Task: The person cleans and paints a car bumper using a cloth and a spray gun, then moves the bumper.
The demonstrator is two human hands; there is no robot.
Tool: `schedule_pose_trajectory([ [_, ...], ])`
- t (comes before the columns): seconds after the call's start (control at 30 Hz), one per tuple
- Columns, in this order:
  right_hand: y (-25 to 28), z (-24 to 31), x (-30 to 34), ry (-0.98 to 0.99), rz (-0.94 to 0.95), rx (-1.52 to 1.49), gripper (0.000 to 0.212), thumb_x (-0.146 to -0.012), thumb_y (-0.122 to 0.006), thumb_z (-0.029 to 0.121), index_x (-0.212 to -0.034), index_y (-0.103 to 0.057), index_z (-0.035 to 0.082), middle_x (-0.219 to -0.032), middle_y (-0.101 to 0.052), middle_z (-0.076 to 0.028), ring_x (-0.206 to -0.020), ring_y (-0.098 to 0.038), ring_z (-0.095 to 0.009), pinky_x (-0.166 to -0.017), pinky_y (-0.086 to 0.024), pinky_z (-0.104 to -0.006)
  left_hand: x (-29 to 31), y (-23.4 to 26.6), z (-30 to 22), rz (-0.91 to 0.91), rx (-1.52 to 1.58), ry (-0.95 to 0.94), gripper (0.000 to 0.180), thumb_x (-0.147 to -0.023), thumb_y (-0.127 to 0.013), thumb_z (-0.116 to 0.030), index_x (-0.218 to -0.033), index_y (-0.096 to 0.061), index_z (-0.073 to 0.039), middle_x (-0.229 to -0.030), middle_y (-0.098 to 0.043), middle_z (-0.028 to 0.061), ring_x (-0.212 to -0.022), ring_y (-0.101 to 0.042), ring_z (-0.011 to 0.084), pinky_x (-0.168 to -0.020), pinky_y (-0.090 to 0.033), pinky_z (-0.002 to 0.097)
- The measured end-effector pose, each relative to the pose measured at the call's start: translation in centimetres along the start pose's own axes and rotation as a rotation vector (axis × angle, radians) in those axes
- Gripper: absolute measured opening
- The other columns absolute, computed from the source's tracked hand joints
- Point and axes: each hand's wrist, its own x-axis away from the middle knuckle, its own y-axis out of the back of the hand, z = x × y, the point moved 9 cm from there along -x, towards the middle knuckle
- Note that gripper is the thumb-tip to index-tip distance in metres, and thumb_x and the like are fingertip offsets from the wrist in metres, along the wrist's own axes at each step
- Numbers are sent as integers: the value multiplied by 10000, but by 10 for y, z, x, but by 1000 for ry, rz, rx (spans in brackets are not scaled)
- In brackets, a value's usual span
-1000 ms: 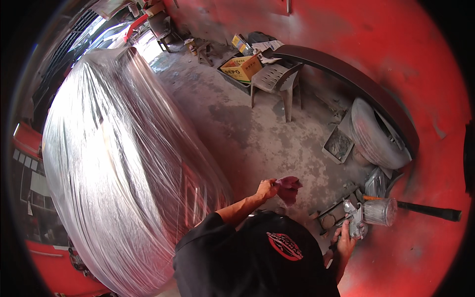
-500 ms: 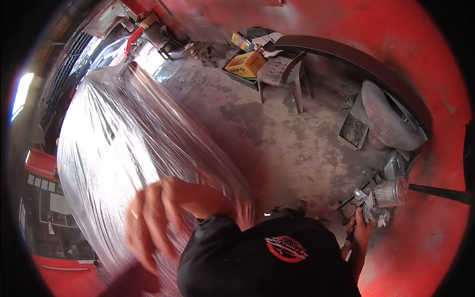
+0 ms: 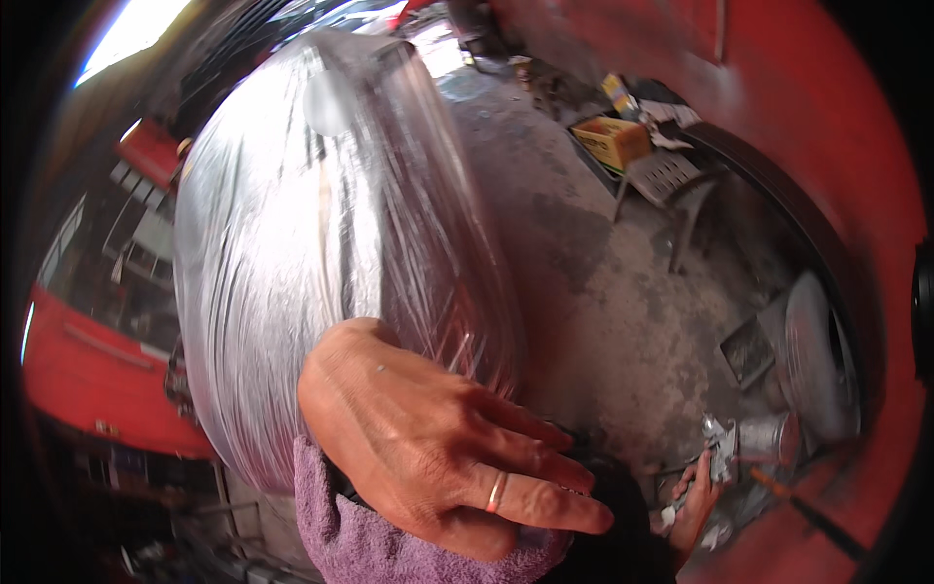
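Close in front, my left hand [image 3: 428, 438] is stretched out across the lower middle, its back up and a ring on one finger. A purple towel [image 3: 331, 535] lies beneath that hand; the fingertips are apart, with no clear grip on the cloth. At the lower right, my right hand [image 3: 693, 501] is closed around a metal spray gun [image 3: 720, 456], partly hidden by the fingers. A translucent cup-like container [image 3: 769, 440] shows beside the gun. Shiny clear plastic sheeting [image 3: 282, 234] covers a large rounded bulk beyond my left hand.
A grey plastic chair [image 3: 671, 175] stands beyond the stained concrete floor [image 3: 603, 321], by a yellow box [image 3: 608, 144]. Along the red wall [image 3: 827, 107] run a long dark curved panel [image 3: 778, 185] and a dusty tyre [image 3: 812, 341]. A square tray [image 3: 747, 352] sits near the tyre.
The view has turned left. My left hand has moved rightward and closer, its fingers now extended over the towel. My right hand still grips the spray gun.
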Motion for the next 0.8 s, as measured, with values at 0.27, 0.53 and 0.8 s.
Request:
schedule_pose_trajectory([
  [0.27,16,-21,-56,-130,170,116,288,-977,-599,352,-1124,-584,105,-589,-406,-4,-403,-376,-93,-321,-304,-265,-82,-39,-118,176,128,66,253,-908,-527,-172,-1049,-617,18,-1108,-628,177,-1085,-599,388,-1011,-445,556],
  [0.53,27,-7,-13,-81,354,316,342,-954,-627,371,-771,-641,82,-616,-511,53,-518,-450,-52,-483,-362,-280,-174,-19,-45,206,203,270,361,-889,-605,-183,-1191,-596,14,-1165,-641,161,-1115,-606,325,-1015,-446,461],
  [0.8,208,-4,43,-10,-148,325,295,-928,-620,332,-1095,-666,93,-746,-647,-77,-715,-634,-187,-671,-475,-370,-297,-54,86,464,376,-121,477,-858,-657,-190,-1281,-567,12,-1207,-641,170,-1145,-606,300,-1019,-434,404],
])
